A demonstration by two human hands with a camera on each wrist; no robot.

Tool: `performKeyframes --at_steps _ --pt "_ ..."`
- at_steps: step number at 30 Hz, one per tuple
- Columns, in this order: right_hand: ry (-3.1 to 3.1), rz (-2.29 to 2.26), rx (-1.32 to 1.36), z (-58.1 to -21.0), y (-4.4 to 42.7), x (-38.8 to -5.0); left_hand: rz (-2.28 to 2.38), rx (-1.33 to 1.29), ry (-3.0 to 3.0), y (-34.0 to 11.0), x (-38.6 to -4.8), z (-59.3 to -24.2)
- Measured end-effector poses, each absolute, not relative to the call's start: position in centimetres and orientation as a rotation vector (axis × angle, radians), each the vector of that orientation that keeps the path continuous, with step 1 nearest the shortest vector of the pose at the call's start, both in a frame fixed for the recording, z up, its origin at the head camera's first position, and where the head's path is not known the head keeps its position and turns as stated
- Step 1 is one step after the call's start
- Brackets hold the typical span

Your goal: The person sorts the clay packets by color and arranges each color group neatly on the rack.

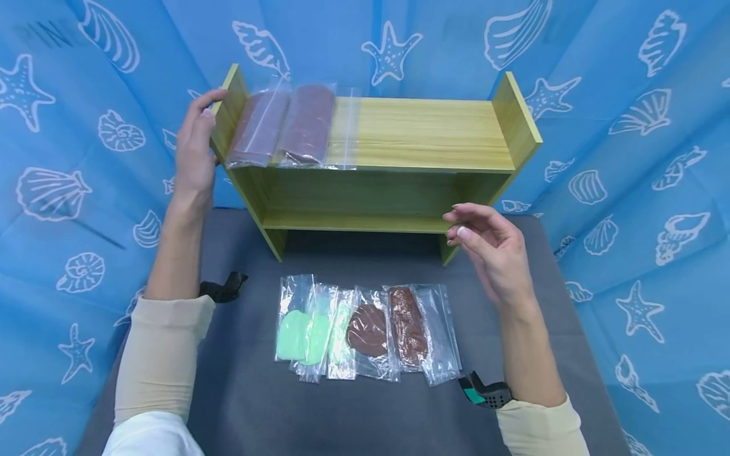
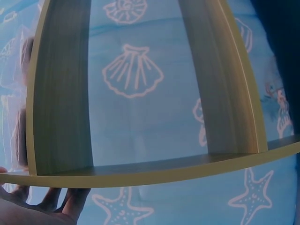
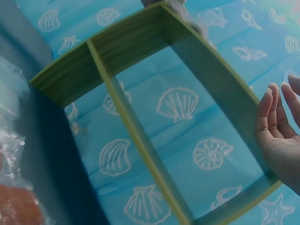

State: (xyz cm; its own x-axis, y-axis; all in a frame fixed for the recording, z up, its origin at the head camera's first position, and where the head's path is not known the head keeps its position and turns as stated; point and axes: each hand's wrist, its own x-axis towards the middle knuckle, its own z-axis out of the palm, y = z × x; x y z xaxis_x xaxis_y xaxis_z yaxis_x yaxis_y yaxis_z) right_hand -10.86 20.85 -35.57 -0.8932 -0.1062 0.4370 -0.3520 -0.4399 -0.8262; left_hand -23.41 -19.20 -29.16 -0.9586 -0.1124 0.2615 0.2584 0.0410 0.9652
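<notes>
Shelf (image 1: 433, 133) stands before you; your left hand (image 1: 195, 142) touches its left side, fingers spread; your right hand (image 1: 495, 253), empty and loosely bent, hovers near its right end.

Left wrist: left hand (image 2: 37, 212) cropped at the bottom-left corner, fingertips hidden by the shelf (image 2: 150, 179); I can't tell its grip. Right wrist: right hand (image 3: 281, 140) runs off the right edge; bags (image 3: 10, 140) cropped left, blurry. Head: lettering (image 1: 48, 33) on the curtain (image 1: 336, 38) too faint for me.
</notes>
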Motion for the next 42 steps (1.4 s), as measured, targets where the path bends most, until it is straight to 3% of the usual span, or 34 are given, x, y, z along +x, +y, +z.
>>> performKeyframes --at_steps 42 --pt "-2.08 2.34 0.192 -48.8 22.5 -5.4 -1.955 -0.19 -2.071 -19.3 -23.4 -29.3"
